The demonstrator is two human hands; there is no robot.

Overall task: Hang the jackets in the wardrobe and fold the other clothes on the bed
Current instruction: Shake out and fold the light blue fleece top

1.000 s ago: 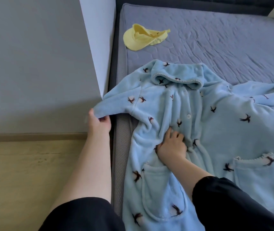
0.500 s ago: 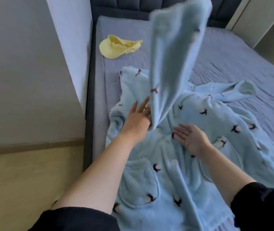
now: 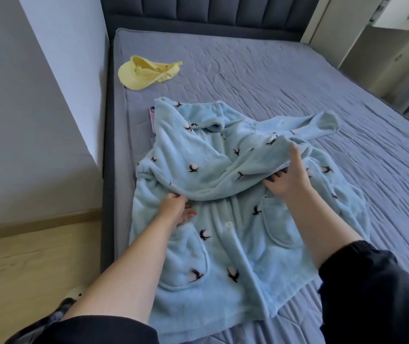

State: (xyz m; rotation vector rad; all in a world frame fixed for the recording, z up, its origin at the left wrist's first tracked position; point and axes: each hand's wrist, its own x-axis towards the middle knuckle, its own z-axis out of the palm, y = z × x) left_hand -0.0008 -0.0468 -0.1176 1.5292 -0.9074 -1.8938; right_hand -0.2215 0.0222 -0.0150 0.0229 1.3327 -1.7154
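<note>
Left hand (image 3: 174,207) pinches the folded-over sleeve (image 3: 223,175), right hand (image 3: 289,178) grips its end; blue fleece robe (image 3: 238,244) is spread along the left edge of the bed (image 3: 297,78).

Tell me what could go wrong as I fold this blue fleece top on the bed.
1. The folded sleeve, held between your left hand and right hand, sags and bunches, so the fold may set lumpy.
2. A pink object peeks from under the shoulder of the fleece top and could get folded in.
3. The top's left edge lies at the mattress edge and might slide off.
</note>
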